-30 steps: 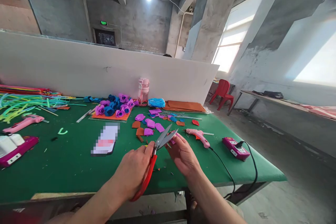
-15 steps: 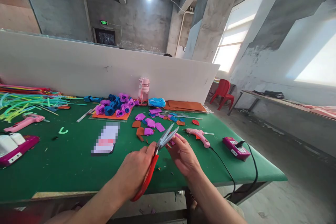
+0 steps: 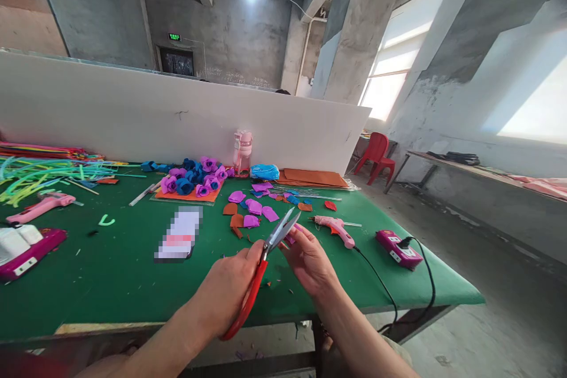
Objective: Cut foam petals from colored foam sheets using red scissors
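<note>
Your left hand [image 3: 233, 283] has its grip closed round the scissors [image 3: 251, 292], whose long axis runs from the red handles forward and to the right, blades slightly parted. Your right hand [image 3: 308, 257] has its grip pinched on the small purple piece [image 3: 290, 240], just right of the scissors' blades, making it the nearer hand to the piece. You cannot tell whether blades and piece touch.
</note>
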A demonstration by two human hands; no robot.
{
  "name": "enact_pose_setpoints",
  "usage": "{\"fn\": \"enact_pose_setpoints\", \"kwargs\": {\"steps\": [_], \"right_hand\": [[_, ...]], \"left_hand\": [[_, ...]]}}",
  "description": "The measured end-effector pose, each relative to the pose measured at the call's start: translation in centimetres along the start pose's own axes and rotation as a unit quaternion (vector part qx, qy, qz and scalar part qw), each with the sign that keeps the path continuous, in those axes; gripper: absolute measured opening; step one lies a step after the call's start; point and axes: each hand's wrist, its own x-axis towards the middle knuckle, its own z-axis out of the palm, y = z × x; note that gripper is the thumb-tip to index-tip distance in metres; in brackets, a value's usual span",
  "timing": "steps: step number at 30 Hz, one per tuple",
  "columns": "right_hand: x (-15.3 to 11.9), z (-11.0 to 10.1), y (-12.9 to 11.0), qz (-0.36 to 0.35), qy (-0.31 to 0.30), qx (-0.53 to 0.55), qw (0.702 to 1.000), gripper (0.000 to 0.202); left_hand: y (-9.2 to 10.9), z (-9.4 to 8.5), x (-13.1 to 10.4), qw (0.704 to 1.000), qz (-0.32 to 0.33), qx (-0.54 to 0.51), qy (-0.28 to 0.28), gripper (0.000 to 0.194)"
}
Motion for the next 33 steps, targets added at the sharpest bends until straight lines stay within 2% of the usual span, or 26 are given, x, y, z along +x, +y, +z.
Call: {"fn": "enact_pose_setpoints", "kwargs": {"steps": [8, 17, 20, 23, 26, 29, 33], "right_hand": [[0.1, 0.0, 0.1, -0.007, -0.002, -0.014, 1.0, 0.016], [0.1, -0.2, -0.1, -0.004, 0.003, -0.029, 1.0, 0.016], [0.1, -0.4, -0.4, -0.003, 0.006, -0.047, 0.999, 0.018], [0.1, -0.5, -0.7, -0.003, 0.005, -0.063, 0.998, 0.019], [0.1, -0.5, -0.8, -0.004, 0.005, -0.077, 0.997, 0.019], [-0.1, -0.6, -0.9, 0.006, -0.002, -0.118, 0.993, 0.02], [-0.4, -0.6, -1.5, 0.02, -0.054, -0.226, 0.972, 0.016]], "left_hand": [[0.1, 0.4, 0.0, 1.0, -0.014, 0.018, 0.008, 0.046], [0.6, -0.2, -0.1, 0.999, -0.027, -0.018, -0.005, 0.046], [0.4, 0.1, -0.1, 0.999, -0.019, -0.035, 0.009, 0.037], [0.0, 0.6, 0.0, 0.993, -0.02, -0.111, 0.032, 0.023], [-0.5, 0.7, 0.3, 0.977, -0.04, -0.19, 0.084, 0.027], [-1.0, 0.3, 0.3, 0.969, -0.048, -0.212, 0.117, 0.032], [-1.7, -0.7, -0.3, 0.979, -0.03, -0.188, 0.071, 0.036]]}}
